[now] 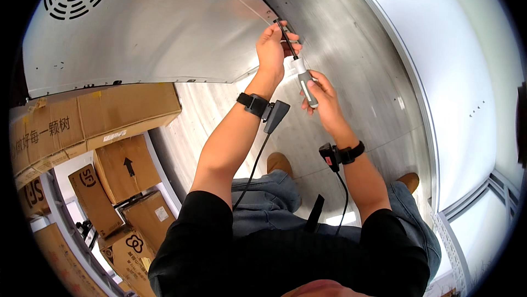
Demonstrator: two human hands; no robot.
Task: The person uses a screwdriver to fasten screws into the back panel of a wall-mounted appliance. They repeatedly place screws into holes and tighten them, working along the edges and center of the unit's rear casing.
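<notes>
A screwdriver (306, 86) with a grey and white handle and a dark shaft slants up and to the left. Wrapped round its handle is my right hand (327, 102), closed. My left hand (271, 53) is higher up, its fingers curled about the shaft close to the tip. That tip meets the edge of a large grey metal panel (181, 28), where small dark holes run along the rim. Whether a screw sits under the tip is too small to tell. Black straps with small boxes and cables are on both my wrists.
A long cardboard box (121, 113) lies below the panel on the left. Several more cartons (127, 168) are stacked on a shelf there. A tall white panel (439, 50) curves along the right. Below me is a grey wood-look floor (362, 66), with my shoes on it.
</notes>
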